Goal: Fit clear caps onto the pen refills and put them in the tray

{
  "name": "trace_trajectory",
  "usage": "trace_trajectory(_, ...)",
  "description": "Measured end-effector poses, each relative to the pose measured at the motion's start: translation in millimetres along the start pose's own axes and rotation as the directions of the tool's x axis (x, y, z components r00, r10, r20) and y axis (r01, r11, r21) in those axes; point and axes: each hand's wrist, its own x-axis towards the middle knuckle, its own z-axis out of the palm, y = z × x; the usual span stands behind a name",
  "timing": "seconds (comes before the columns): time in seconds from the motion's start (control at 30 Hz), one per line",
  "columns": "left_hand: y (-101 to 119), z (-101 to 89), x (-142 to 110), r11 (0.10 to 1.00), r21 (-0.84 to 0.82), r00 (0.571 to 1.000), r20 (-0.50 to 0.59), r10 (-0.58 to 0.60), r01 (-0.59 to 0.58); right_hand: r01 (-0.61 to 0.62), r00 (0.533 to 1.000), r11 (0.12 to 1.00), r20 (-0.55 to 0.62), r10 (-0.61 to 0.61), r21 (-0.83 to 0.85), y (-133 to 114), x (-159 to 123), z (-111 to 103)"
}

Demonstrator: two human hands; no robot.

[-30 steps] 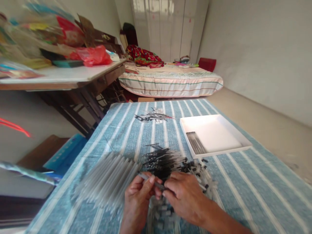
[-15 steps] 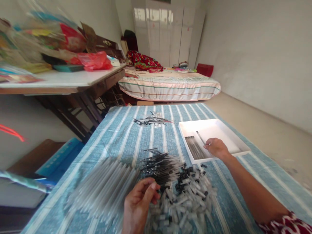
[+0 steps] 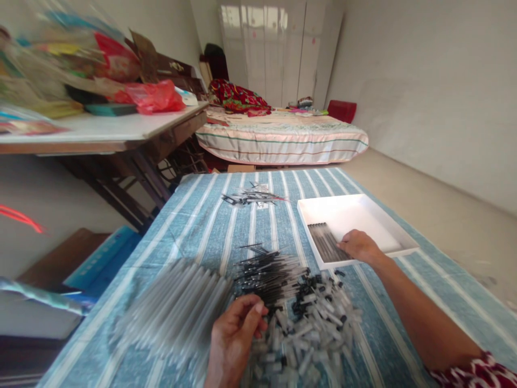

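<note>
My right hand (image 3: 359, 246) reaches into a shallow white box (image 3: 388, 250), its fingers closed on the outermost pen of a row of slim dark-tipped pens (image 3: 325, 241) lying along the left side. My left hand (image 3: 241, 326) hovers low over the table with thumb and fingers curled together; whatever they may hold is hidden. Just beyond it spreads a heap of thin black ink refills (image 3: 266, 272). Translucent pen caps (image 3: 313, 328) and small black plugs (image 3: 301, 302) are piled to its right. A stack of clear pen barrels (image 3: 173, 307) lies to its left.
A blue striped cloth (image 3: 194, 221) covers the table. Near its far edge lies a small bunch of refills (image 3: 250, 198). On the left stands a side table (image 3: 161, 126) with bags. A bed (image 3: 283, 137) is behind.
My right hand has brought the pen from a slant above the box down beside the others in the row. My left hand has barely shifted.
</note>
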Motion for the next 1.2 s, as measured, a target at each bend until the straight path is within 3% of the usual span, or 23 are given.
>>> trace_trajectory(0.1, -4, -1.5, 1, 1.000, 0.010, 1.000, 0.001, 0.010, -0.010, 0.002, 1.000, 1.000, -0.005, -0.002, -0.007, -2, -2, 0)
trace_trajectory(0.27, 9, -1.0, -4, 1.000, 0.018, 0.999, -0.046, 0.023, -0.022, 0.014, 1.000, 1.000, -0.007, -0.015, -0.015, 0, -5, 0)
trace_trajectory(0.57, 8, -7.3, -3, 0.992, 0.022, 0.951, -0.282, 0.123, -0.122, 0.010, 1.000, 1.000, -0.013, -0.010, -0.016, 6, -8, 0)
trace_trajectory(0.7, 4, -15.5, 0, 0.974, 0.167, 0.915, -0.347, 0.206, -0.156, -0.053, 0.995, 0.998, -0.087, 0.049, -0.045, 2, -18, -6)
trace_trajectory(0.8, 3, -21.4, 1, 0.930, 0.331, 0.902, -0.331, 0.276, -0.163, -0.098, 0.963, 0.995, -0.254, 0.087, -0.030, -7, -38, -12)
trace_trajectory(0.87, 3, -23.7, 1, 0.899, 0.410, 0.903, -0.312, 0.295, -0.152, -0.029, 0.935, 0.999, -0.354, 0.034, 0.021, -17, -55, -13)
trace_trajectory(0.93, 3, -24.6, 1, 0.882, 0.447, 0.909, -0.291, 0.299, -0.147, 0.139, 0.913, 0.986, -0.397, -0.091, 0.093, -28, -74, -12)
trace_trajectory(1.07, 0, -25.1, 2, 0.864, 0.476, 0.906, -0.274, 0.323, -0.164, 0.433, 0.864, 0.878, -0.372, -0.339, 0.205, -55, -105, 0)
trace_trajectory(1.13, -3, -25.7, 3, 0.807, 0.553, 0.873, -0.269, 0.407, -0.206, 0.508, 0.843, 0.835, -0.319, -0.432, 0.211, -69, -114, 7)
trace_trajectory(1.2, -6, -26.1, 4, 0.690, 0.676, 0.818, -0.226, 0.529, -0.260, 0.548, 0.828, 0.816, -0.254, -0.499, 0.183, -81, -121, 14)
